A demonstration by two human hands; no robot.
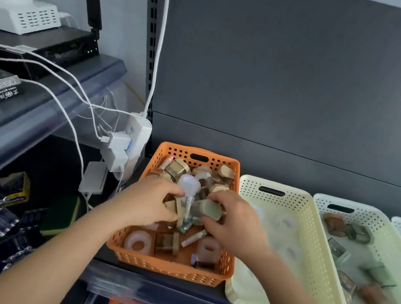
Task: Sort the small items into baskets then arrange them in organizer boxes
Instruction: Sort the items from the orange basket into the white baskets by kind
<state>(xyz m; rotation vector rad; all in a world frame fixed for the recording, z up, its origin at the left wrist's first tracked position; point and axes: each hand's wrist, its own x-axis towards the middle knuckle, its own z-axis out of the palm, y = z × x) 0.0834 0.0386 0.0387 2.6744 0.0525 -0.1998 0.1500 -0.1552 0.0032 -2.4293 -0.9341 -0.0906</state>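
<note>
**While both hands work the orange basket, one jar lies crosswise btwn them**

Since the mixed heap sits in the orange basket [168,265] at the L end of the shelf row, both hands reach forward and down into its middle. R hand [233,222] curls fingers + thumb round a green-lidded jar [207,209], held just above the heap at approx. the basket's centre. L hand [152,202] has its fingers curled too, pinching what looks like a tan-lidded jar [172,204] right beside it. That hold is partly hidden by its own knuckles.

Key relation: the green-lidded jar lies on its side, long axis running roughly L–R across the basket. Lid end is toward the R hand and tipped a bit toward the camera; glass body points toward the L hand. So it sits btwn the two hands, gripped by R and just beside L. A white round-capped bottle [189,184] stands just behind.

Sorting targets lie to the R. The near cream basket [292,192] is just beside the orange one, w/ pale shapes too washed out to name. The far cream basket [377,219] is beyond it, holding brown + greenish pieces. My guess: the next move is a sideways carry to the R w/ the R hand, lid leading, no re-grip needed. Can't tell which basket suits it.
</note>
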